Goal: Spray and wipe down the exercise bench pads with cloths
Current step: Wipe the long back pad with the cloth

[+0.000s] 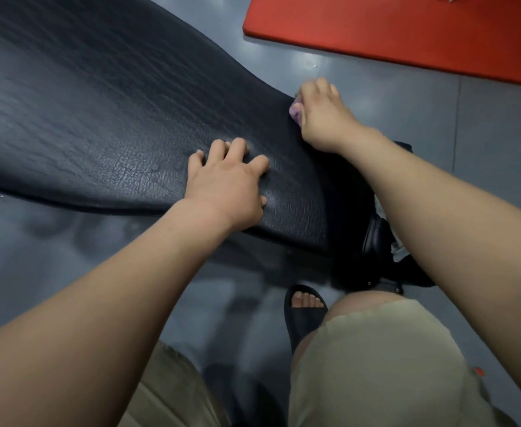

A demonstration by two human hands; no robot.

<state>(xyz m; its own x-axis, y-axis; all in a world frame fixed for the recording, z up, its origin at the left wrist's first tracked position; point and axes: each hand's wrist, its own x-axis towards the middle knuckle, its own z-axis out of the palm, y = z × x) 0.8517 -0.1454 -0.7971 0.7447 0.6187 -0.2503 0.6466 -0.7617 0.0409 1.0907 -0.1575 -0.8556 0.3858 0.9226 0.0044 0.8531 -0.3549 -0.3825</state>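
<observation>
Bench pad (99,103), black w/ a creased leather-like skin, fills the upper left of the view. It runs from approx 10 o'clock down to its narrow end at approx 4 o'clock, where a dark frame part (376,229) shows just beyond it under the R forearm. L hand (228,186) rests on top of the pad near its near edge, about mid-view. Its grip is spread: fingers apart, tips bent a little onto the surface, thumb toward 3 o'clock, nothing held. R hand (324,115) sits at 1 o'clock from the L hand, on the pad's far edge. Its grip is closed round a purple cloth (296,110), bunched up, w/ only a small bit showing at the hand's 9 o'clock side, touching the pad's edge. A few faint bumps on the pad at 9 o'clock of the L hand could be droplets, but the view is too soft to tell. Grey glossy floor (376,97) lies all round the pad. A red mat (407,35) lies flat on it at 1 o'clock, well apart from the pad. At 6 o'clock are khaki shorts (376,365) over a bent knee. Just at their 10 o'clock, a black open-toe sandal (302,315) stands on the floor, near the pad's narrow end.
</observation>
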